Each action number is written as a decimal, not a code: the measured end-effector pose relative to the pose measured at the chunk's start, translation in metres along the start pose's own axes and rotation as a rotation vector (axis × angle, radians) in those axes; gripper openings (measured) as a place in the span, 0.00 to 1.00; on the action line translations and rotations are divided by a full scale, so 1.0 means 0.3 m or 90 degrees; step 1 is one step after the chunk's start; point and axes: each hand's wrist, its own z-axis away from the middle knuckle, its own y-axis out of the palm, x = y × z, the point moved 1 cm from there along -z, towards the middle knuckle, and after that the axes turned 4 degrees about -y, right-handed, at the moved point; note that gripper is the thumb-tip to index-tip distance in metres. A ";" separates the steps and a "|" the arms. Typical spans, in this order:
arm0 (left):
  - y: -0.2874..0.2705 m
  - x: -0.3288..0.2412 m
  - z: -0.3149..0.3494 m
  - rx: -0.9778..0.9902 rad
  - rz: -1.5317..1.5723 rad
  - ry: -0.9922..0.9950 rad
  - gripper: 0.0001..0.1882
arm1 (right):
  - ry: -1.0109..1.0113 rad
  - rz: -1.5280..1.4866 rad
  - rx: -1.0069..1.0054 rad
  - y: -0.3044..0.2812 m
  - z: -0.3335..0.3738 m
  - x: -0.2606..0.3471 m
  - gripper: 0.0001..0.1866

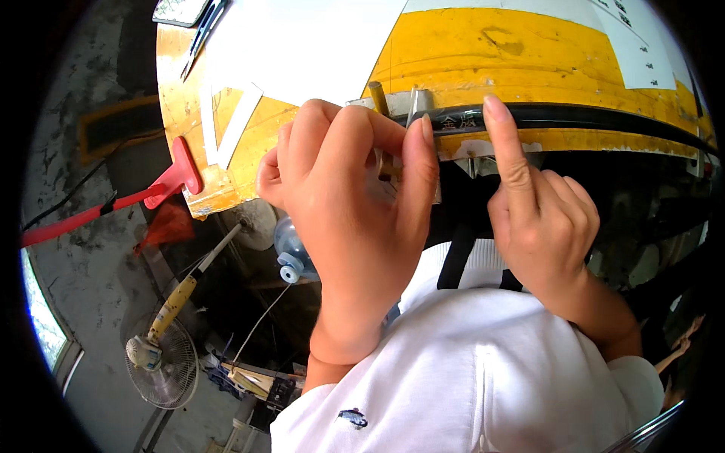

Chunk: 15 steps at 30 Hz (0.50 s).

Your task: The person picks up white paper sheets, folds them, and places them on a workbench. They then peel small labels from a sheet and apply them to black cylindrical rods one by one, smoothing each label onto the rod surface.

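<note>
A glossy black tapering rod-like piece [559, 115] with gold print lies along the near edge of the yellow table [461, 57]. My left hand [355, 170] is closed at its left end, thumb and index finger pinched together. A thin, clear, shiny sliver [413, 106] shows by those fingertips, but what they grip is hidden. Just beyond them sit a brass-coloured pin [377, 98] and a grey metal plate [427, 100]. My right hand [540, 211] has its index finger stretched out, its tip over the black piece. The other right fingers are curled, with nothing seen in them.
White sheets [302, 45], paper strips [240, 124] and dark scissors [202, 38] lie on the table's left part. A red T-shaped handle [177, 177] leans at its left edge. Below are a blue bottle [291, 249] and a fan [162, 362]. Another person's arm [683, 343] shows far right.
</note>
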 end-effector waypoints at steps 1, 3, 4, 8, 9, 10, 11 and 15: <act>0.006 -0.004 -0.002 0.002 0.000 0.000 0.11 | 0.009 -0.005 -0.002 -0.002 -0.003 0.013 0.40; 0.010 -0.006 -0.003 0.006 0.000 -0.007 0.11 | 0.006 -0.020 -0.014 0.003 -0.024 0.065 0.38; 0.006 -0.001 -0.004 0.009 -0.005 -0.020 0.11 | 0.006 -0.043 -0.022 0.019 -0.030 0.089 0.38; -0.009 0.003 0.000 0.018 -0.071 -0.010 0.12 | 0.006 0.026 -0.050 -0.015 -0.012 -0.006 0.36; -0.017 0.004 0.007 0.016 -0.117 0.002 0.10 | 0.025 0.037 -0.057 -0.027 -0.003 -0.041 0.33; -0.015 -0.003 0.005 0.019 -0.155 0.023 0.09 | 0.053 0.057 -0.064 -0.044 0.008 -0.088 0.30; -0.018 -0.004 0.006 0.000 -0.155 0.066 0.09 | 0.052 0.060 -0.081 -0.062 0.009 -0.134 0.28; -0.065 -0.057 0.016 0.041 -0.149 0.169 0.14 | 0.011 0.066 -0.156 -0.133 0.011 -0.239 0.22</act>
